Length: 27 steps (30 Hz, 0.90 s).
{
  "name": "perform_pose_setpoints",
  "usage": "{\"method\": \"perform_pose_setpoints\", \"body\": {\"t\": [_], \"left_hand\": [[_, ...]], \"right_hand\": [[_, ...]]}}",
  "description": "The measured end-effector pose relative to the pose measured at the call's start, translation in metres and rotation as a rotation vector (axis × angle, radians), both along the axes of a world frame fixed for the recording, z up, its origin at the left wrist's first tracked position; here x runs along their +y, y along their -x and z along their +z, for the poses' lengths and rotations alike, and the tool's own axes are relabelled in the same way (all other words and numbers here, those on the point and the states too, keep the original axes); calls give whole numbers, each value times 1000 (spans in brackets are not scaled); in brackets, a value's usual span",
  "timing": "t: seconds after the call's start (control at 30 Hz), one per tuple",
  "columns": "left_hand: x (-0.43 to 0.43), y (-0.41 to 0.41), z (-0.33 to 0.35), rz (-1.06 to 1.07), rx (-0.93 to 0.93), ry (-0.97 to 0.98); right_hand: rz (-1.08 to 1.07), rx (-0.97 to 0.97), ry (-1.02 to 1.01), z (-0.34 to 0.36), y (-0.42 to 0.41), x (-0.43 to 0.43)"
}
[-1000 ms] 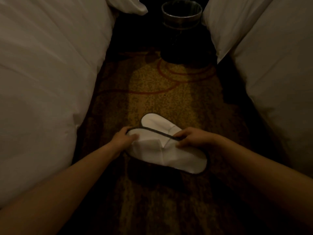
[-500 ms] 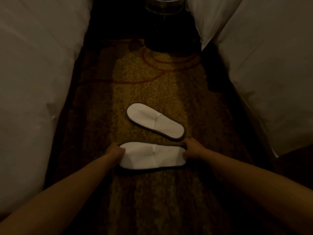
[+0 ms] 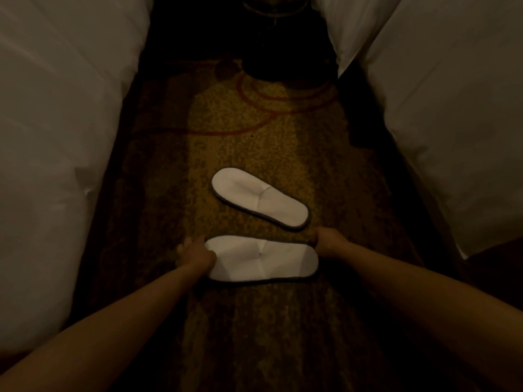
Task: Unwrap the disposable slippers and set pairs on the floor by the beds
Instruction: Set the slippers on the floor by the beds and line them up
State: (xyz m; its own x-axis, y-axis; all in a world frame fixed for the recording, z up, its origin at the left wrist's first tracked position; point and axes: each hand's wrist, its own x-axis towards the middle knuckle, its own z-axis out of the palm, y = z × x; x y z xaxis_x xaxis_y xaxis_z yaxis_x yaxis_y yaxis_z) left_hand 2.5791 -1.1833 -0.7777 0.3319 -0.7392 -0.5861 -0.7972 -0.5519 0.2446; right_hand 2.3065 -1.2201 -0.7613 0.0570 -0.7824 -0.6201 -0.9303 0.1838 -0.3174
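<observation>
The far slipper (image 3: 259,202), flat and white with dark edging, lies diagonally on the patterned carpet (image 3: 254,335) in the aisle between the left bed (image 3: 56,137) and the right bed (image 3: 438,108), both covered in white linen. The near slipper (image 3: 263,260) is positioned crosswise just in front of it, not touching it, with the left hand (image 3: 195,256) gripping its left end and the right hand (image 3: 328,244) gripping its right end. A dark round bin (image 3: 280,38) stands at the far end of the aisle, cut off by the top edge.
</observation>
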Motion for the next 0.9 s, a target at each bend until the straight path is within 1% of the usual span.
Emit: {"method": "perform_pose_setpoints", "body": {"t": [0.13, 0.23, 0.3, 0.37, 0.4, 0.5, 0.6, 0.67, 0.7, 0.8, 0.9], "left_hand": [[-3, -1, 0, -15, -28, -9], [-21, -2, 7, 70, 3, 94], [-43, -7, 14, 87, 59, 190], [-68, -17, 16, 81, 161, 271], [-79, -23, 18, 97, 244, 289], [-101, -31, 16, 211, 485, 281], [-109, -26, 11, 251, 597, 258], [-112, -20, 6, 204, 594, 220], [-113, -17, 3, 183, 564, 191], [-113, -13, -3, 145, 387, 165], [-109, -9, -5, 141, 306, 205]], "right_hand": [[-77, -34, -8, 0, 2, -2], [-224, -140, 55, 6, -1, -11], [-304, -203, 43, 6, -3, -21], [-388, -234, -2, 2, -6, -31], [-445, -257, -33, -2, -8, -34], [-621, -346, -110, -10, -12, -43], [-689, -380, -129, -12, -11, -49], [-690, -429, -97, -13, -8, -52], [-679, -444, -74, -13, -7, -55], [-645, -429, -1, -12, -7, -60], [-612, -469, 52, -10, -12, -67]]}}
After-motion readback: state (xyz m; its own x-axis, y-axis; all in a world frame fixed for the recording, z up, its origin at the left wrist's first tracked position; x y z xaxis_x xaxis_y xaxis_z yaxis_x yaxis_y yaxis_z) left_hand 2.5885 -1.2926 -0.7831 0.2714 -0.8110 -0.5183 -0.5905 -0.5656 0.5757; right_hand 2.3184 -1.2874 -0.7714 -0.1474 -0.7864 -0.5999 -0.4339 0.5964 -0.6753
